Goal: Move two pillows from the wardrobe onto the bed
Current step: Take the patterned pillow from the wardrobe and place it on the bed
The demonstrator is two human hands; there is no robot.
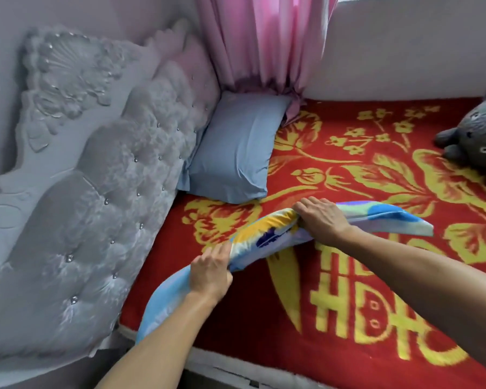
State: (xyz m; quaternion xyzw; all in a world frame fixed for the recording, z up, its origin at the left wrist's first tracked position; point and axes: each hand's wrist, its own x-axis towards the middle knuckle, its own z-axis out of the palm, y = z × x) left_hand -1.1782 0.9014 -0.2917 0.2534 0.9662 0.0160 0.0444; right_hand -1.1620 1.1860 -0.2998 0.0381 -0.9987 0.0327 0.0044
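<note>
A plain blue pillow lies on the bed in its far corner, leaning against the headboard. A second pillow, thin and printed in blue, yellow and white, hangs bent just above the red and yellow blanket near the headboard. My left hand grips its lower part. My right hand grips its upper edge near the middle. Both pillow ends droop past my hands. The wardrobe is out of view.
A grey tufted headboard runs along the left. A pink curtain hangs in the corner above the blue pillow. A grey plush toy lies at the bed's right edge. A white wall backs the bed.
</note>
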